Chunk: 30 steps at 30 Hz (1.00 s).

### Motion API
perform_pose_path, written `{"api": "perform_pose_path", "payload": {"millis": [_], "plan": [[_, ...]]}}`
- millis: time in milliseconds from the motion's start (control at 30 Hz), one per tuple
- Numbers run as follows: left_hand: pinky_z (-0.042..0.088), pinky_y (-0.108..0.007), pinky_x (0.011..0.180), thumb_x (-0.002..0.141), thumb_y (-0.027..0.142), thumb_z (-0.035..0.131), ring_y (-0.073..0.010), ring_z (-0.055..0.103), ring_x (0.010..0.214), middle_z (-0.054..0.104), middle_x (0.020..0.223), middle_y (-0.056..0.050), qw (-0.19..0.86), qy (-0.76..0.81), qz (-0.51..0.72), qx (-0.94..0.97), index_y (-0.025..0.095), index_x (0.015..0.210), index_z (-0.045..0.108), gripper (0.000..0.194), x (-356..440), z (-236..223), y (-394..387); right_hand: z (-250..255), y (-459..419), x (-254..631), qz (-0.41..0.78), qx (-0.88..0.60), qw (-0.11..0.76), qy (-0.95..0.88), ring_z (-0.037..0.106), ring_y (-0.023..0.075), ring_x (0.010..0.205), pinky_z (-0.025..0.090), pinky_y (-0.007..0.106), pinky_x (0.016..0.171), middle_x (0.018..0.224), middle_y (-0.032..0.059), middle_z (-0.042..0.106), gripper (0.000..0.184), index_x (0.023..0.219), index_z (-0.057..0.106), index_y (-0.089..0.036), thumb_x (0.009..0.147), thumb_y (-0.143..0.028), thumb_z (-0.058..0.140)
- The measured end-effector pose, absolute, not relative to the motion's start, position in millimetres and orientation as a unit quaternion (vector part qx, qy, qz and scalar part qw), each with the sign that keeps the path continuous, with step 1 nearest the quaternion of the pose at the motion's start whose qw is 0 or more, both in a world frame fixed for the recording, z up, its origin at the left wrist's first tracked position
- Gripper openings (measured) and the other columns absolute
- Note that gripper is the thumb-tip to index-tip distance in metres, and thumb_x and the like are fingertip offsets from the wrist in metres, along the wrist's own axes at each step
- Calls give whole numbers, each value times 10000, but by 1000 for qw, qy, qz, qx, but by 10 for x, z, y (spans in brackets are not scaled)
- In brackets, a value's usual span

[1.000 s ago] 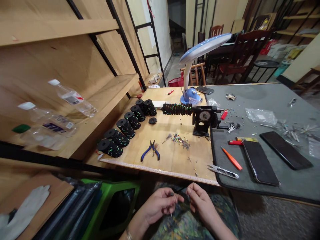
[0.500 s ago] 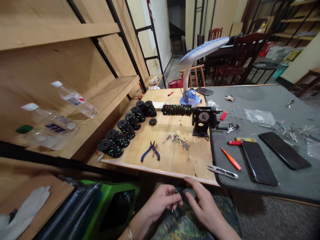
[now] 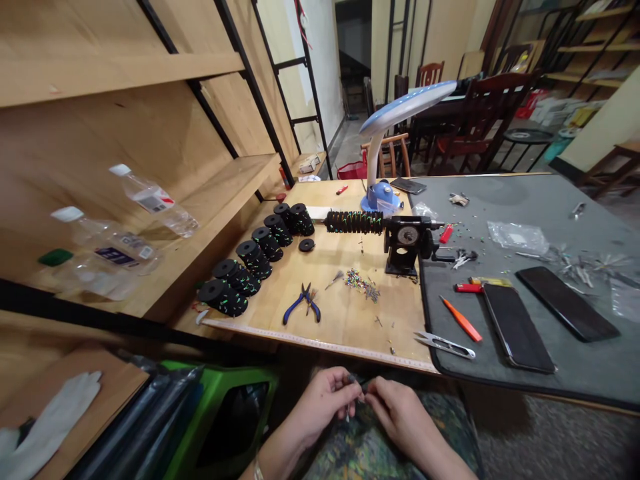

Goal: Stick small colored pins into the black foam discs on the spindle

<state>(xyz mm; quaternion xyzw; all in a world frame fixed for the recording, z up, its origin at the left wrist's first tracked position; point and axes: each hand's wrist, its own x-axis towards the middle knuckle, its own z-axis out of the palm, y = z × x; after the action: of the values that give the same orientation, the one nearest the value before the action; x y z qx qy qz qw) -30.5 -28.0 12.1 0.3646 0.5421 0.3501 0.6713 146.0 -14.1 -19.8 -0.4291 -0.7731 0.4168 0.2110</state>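
1. Labels on the two plastic bottles point(image 3: 150, 200) point(image 3: 107, 247) at left of the frame: print too small and blurred to read.
2. Markings along the measuring tape point(image 3: 320, 343) on the wooden board's near edge: numbers not legible.
3. Dial on the black winder point(image 3: 407, 235): unreadable.
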Motion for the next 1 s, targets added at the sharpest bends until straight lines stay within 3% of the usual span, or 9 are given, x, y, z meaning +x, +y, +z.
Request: {"api": "perform_pose_path", "payload": {"millis": [200, 333, 567, 733, 1000], "plan": [[294, -175, 421, 687, 449, 724, -56, 462, 429, 617, 587, -6, 670, 542, 364, 352, 113, 683, 612, 353, -274, 74, -300, -352, -119, 1400, 610, -502, 317, -525, 340, 86, 383, 255, 203, 412, 459, -96, 388, 293, 705, 475, -209, 821, -476, 509], [297, -178, 429, 695, 439, 719, -57, 457, 432, 615, 583, -4, 675, 537, 362, 354, 117, 676, 603, 343, -252, 56, -302, -366, -107, 1300, 678, -476, 353, -435, 250, 53, 322, 167, 185, 376, 376, -132, 350, 409, 717, 478, -205, 753, -599, 582], [289, -181, 422, 696, 438, 707, -60, 458, 443, 642, 639, -26, 671, 541, 358, 359, 132, 676, 551, 344, -238, -9, -312, -335, -93, 1225, 690, -471, 379, -397, 220, 40, 285, 133, 175, 355, 315, -150, 341, 451, 745, 485, -199, 730, -635, 601], [266, -188, 415, 694, 464, 702, -58, 407, 401, 523, 489, 47, 649, 555, 352, 383, 160, 633, 500, 370, -213, -77, -307, -297, -125, 1190, 709, -471, 346, -395, 243, 46, 265, 145, 168, 326, 296, -131, 389, 470, 739, 494, -201, 707, -659, 598], [281, -198, 440, 716, 458, 677, -80, 433, 419, 481, 462, 58, 626, 568, 344, 408, 183, 621, 448, 371, -182, -169, -295, -339, -146, 1163, 699, -477, 329, -418, 264, 51, 265, 163, 163, 318, 300, -129, 389, 466, 724, 500, -201, 703, -657, 597]]}}
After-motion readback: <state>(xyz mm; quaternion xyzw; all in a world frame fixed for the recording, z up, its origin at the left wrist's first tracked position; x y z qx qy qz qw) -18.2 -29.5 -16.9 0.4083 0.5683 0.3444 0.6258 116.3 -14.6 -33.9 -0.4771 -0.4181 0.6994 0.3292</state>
